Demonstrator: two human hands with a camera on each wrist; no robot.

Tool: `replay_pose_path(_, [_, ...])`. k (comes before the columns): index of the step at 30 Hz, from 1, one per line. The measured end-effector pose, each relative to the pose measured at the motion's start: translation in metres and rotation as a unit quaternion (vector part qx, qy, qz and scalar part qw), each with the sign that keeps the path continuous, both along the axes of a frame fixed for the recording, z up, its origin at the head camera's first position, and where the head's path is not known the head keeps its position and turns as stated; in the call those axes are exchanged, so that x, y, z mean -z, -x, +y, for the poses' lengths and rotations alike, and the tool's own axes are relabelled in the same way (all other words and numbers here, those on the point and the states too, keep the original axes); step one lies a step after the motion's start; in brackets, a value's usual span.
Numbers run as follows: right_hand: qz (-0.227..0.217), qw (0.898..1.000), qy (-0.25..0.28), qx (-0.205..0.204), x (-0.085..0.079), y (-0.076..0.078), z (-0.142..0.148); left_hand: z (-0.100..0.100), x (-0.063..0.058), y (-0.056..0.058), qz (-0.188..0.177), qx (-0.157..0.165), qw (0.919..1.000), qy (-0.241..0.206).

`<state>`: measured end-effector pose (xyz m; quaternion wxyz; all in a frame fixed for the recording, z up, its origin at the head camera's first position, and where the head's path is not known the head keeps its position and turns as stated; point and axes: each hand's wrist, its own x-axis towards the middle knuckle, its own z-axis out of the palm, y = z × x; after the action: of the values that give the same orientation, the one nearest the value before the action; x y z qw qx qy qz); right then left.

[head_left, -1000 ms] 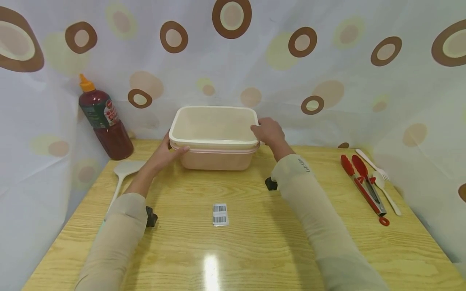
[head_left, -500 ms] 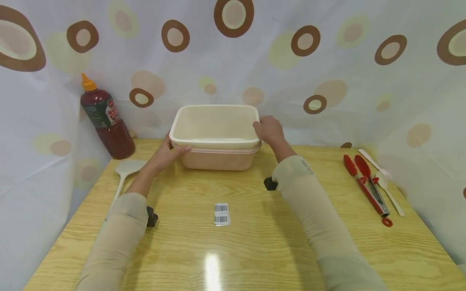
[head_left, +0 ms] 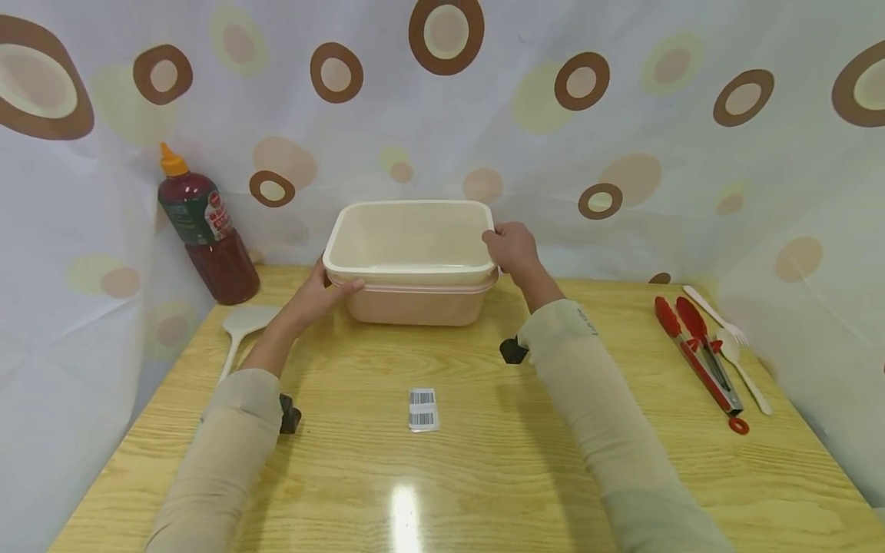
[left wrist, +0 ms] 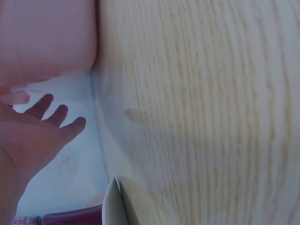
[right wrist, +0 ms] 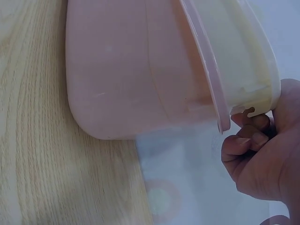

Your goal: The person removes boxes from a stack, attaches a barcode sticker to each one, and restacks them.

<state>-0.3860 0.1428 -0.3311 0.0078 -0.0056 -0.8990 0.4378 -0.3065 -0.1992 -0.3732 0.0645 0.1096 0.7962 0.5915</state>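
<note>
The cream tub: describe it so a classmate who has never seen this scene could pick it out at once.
On the wooden table, go toward the far edge, by the spotted sheet. There stands the pink tub. Partly nested in it, its right end gripped by the right hand, is the cream tub, set apart by its paler colour and higher rim.

Plastic tub (head_left: 408, 238), glossy wooden tabletop (head_left: 346, 468)

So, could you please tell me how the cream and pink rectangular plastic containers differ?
The cream rectangular plastic container is partly nested inside the pink rectangular plastic container, which stands on the wood-grain table. The bare right hand grips the cream container's edge, not the pink one's. Both have rounded corners.
</note>
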Motion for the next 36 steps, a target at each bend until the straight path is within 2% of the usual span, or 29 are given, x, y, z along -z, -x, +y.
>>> replay_pose_path(6, [-0.009, 0.999, 0.038, 0.008, 0.003, 0.003, 0.0, -0.001, 0.003, 0.001, 0.0, 0.003, 1.0, 0.007])
replay_pose_path(17, [-0.009, 0.997, 0.08, 0.004, -0.013, -0.005, 0.0, -0.001, 0.004, 0.003, 0.009, 0.008, 0.9999, 0.011])
replay_pose_path(23, [0.009, 0.995, 0.096, 0.01, -0.021, -0.004, -0.003, 0.001, 0.003, 0.0, -0.001, -0.005, 0.9997, 0.023])
replay_pose_path(30, [0.019, 0.993, 0.12, 0.01, -0.037, -0.007, -0.002, -0.006, 0.029, 0.019, -0.014, -0.057, 0.9945, 0.087])
replay_pose_path(34, [0.021, 0.99, 0.137, 0.008, -0.046, -0.01, 0.001, -0.006, 0.03, 0.018, -0.016, -0.067, 0.9909, 0.115])
replay_pose_path(36, [0.021, 0.989, 0.145, 0.004, -0.051, -0.011, 0.003, -0.006, 0.029, 0.017, -0.015, -0.065, 0.991, 0.116])
